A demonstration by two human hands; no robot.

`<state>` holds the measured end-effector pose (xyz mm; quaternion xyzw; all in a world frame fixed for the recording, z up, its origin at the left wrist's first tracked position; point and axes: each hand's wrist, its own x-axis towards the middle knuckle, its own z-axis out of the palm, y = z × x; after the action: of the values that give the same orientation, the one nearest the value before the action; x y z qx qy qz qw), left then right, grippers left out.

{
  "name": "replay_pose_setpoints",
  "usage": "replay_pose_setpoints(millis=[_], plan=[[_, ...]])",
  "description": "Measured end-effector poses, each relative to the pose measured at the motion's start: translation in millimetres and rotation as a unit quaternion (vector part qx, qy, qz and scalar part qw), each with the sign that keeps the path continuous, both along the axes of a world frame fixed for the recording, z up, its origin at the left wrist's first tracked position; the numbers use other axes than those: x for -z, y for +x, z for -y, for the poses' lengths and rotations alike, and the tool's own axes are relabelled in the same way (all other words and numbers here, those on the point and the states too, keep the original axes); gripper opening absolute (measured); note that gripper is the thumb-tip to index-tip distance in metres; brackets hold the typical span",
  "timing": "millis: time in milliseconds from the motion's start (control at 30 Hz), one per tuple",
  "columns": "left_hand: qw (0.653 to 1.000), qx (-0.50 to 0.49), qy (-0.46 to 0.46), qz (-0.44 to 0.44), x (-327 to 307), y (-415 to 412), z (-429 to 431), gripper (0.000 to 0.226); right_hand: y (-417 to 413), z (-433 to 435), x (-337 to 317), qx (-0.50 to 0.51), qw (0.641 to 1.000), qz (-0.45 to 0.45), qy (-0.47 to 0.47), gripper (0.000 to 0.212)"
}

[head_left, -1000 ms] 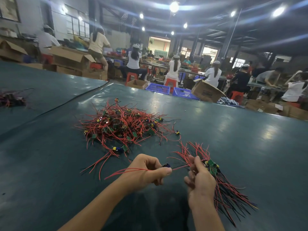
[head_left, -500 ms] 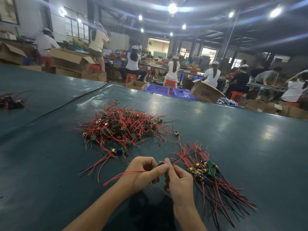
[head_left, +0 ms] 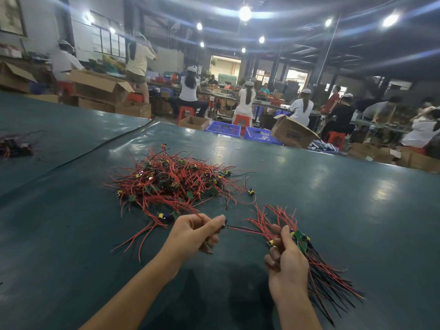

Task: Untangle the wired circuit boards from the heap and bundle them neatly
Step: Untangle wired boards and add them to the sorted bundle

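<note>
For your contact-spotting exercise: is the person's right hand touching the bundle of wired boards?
Touching. The head view shows the right hand gripping the bundle, its fingers curled round the wires just below the boards.

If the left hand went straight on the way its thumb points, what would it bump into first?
Following the wire it pinches, the left hand would probably meet the right hand, gripping the bundle of wired boards; depth unclear.

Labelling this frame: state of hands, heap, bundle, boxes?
Left hand: pinches one board, its wires stretched rightward.
Right hand: grips bundle, wire ends fanned out.
Heap: tangled, on table, no hand on it.
Box: behind table, flaps open.
</note>
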<state>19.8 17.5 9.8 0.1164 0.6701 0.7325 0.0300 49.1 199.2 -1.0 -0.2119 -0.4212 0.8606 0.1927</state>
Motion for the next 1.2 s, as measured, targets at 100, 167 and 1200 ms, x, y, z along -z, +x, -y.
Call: replay_pose_setpoints(millis=[100, 167, 1200], plan=[[0.998, -0.045, 0.026, 0.041, 2.7, -5.2, 3.5, 0.043, 0.6, 2.8, -0.6, -0.002, 1.000, -0.027, 0.012, 0.025], [0.997, -0.055, 0.032, 0.040, 3.5, -5.7, 3.7, 0.047, 1.4, 5.8, -1.1, -0.007, 0.999, -0.046, 0.022, 0.026], [0.963, 0.230, 0.085, 0.114, 17.9, 8.7, -11.8, 0.021, 15.1, 48.9, -3.9, -0.067, 0.985, -0.031, 0.156, 0.042]])
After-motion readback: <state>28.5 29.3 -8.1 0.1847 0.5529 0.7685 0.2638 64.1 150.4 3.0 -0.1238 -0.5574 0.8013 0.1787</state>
